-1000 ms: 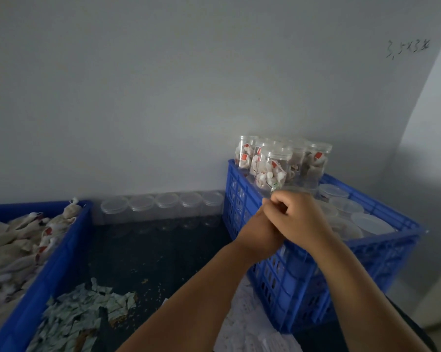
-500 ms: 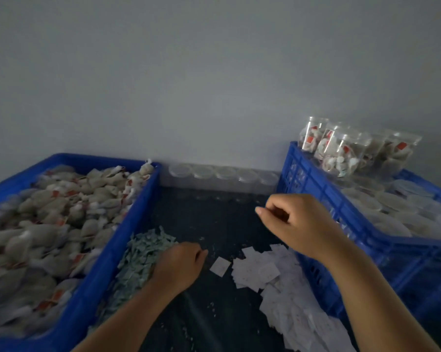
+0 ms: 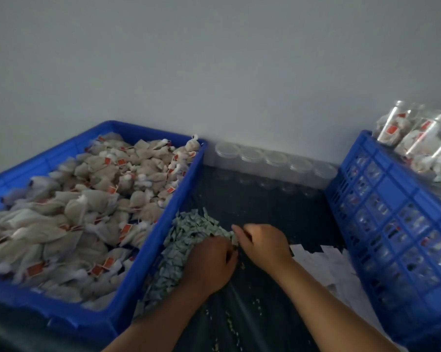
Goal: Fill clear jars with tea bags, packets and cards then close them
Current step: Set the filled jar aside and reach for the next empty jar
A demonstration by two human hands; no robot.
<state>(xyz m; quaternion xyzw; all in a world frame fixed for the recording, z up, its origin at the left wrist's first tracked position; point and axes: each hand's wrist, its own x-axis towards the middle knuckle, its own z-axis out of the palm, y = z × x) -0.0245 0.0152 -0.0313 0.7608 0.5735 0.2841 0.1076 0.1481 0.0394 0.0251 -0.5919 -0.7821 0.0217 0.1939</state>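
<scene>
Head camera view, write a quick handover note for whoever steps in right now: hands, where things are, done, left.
Hands: left hand and right hand both curled at the green packets; grip unclear.
Things: tea bags in left crate, white cards right of the hands, clear jars by the wall.
Done: filled jars in right crate.
Left: fill and close the clear jars.

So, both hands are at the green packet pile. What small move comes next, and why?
Probably the right hand should pinch one packet from the packet pile and lift it. Both it and the left hand are at the pile's edge, no lifted packet shows, and the jars by the wall look empty.
</scene>
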